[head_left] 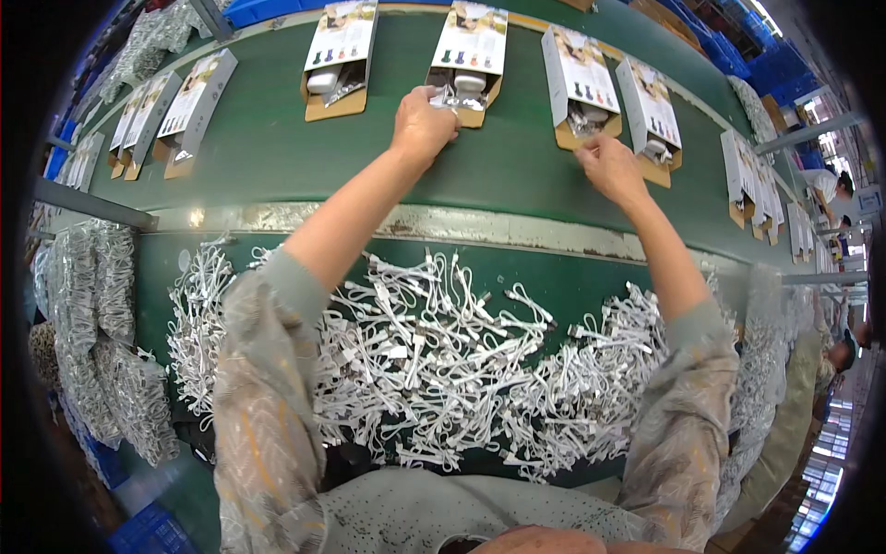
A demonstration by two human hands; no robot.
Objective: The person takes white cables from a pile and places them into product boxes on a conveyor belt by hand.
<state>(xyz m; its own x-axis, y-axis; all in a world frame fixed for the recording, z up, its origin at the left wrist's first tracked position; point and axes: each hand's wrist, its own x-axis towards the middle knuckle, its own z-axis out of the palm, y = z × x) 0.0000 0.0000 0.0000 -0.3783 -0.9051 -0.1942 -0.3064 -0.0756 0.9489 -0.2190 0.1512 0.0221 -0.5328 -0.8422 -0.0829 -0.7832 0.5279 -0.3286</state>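
My left hand reaches to the open near end of a white printed cardboard box. Its fingers are drawn together at a shiny silvery packet, beside a white rounded part inside the box; what they hold is hidden. Further right, my right hand is closed, fingertips by the brown flap of another printed box. A clear packet shows in that box's opening; I cannot make out what the fingers grip. Nearer to me, many short white cables lie heaped on a green surface.
More open printed boxes stand along the green belt, to both sides. A metal rail divides belt and cables. Clear bags of cables are stacked at left. Blue crates sit lower left; people appear far right.
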